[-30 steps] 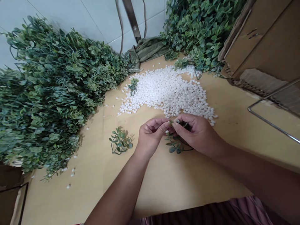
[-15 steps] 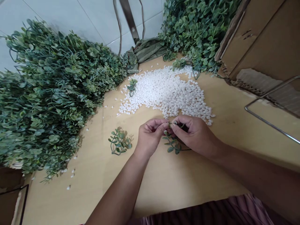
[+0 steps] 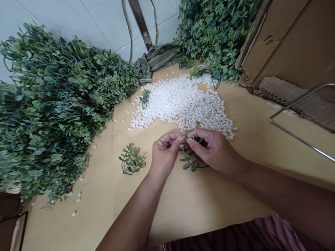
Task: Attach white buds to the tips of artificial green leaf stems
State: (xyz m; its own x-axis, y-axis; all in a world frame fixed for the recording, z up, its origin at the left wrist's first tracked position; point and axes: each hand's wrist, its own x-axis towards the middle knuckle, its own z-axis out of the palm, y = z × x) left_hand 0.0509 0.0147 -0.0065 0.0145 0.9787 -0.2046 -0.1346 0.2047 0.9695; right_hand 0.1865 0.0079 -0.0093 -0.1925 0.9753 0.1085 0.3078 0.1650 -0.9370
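My left hand (image 3: 167, 150) and my right hand (image 3: 210, 146) meet over the table, thumbs and forefingers pinched around an artificial leaf sprig (image 3: 190, 163). Its green leaves hang below my fingertips, and part of its stem runs behind my right hand. Something small and pale shows at the fingertips, too small to name for certain. To the left of my left hand lies a loose leaf sprig (image 3: 131, 160). Just beyond both hands spreads a heap of small white plastic pieces (image 3: 180, 101), with another little sprig (image 3: 144, 98) resting on its left side.
Large piles of artificial foliage stand at the left (image 3: 60, 111) and the back right (image 3: 214, 38). A cardboard box (image 3: 290, 48) and a bent metal rod (image 3: 290, 131) border the right side. Dark green cloth (image 3: 163, 57) lies against the tiled wall. Stray white pieces dot the table (image 3: 209, 209).
The whole view has shifted slightly leftward. Both hands keep the same pinch on the sprig, with barely any finger movement visible.
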